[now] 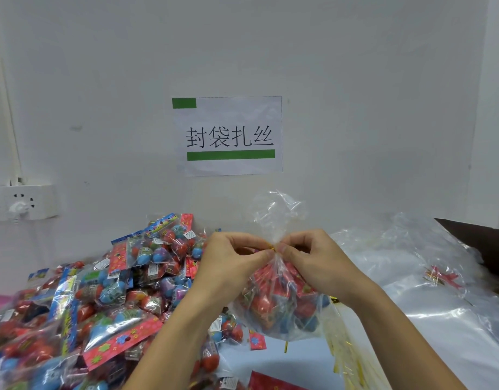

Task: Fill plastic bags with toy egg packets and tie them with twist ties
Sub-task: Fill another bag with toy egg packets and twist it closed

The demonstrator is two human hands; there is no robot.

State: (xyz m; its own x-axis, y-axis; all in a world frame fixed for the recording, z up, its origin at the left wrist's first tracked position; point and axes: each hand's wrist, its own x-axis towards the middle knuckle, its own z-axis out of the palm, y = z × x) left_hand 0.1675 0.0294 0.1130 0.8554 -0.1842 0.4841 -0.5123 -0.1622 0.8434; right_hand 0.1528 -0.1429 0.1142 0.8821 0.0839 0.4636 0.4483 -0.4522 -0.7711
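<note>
Twist tie (271, 247) pinched at the filled bag (282, 302) neck by both hands — left hand (237, 258), right hand (307, 257) — tying underway; next, more turns.

Heaped egg packets (102, 299) left; loose plastic bags (428, 291) right.

A white paper sign (228, 135) with black characters and green bars hangs on the pale wall (355, 94), and a white power strip (21, 203) sits at far left.
</note>
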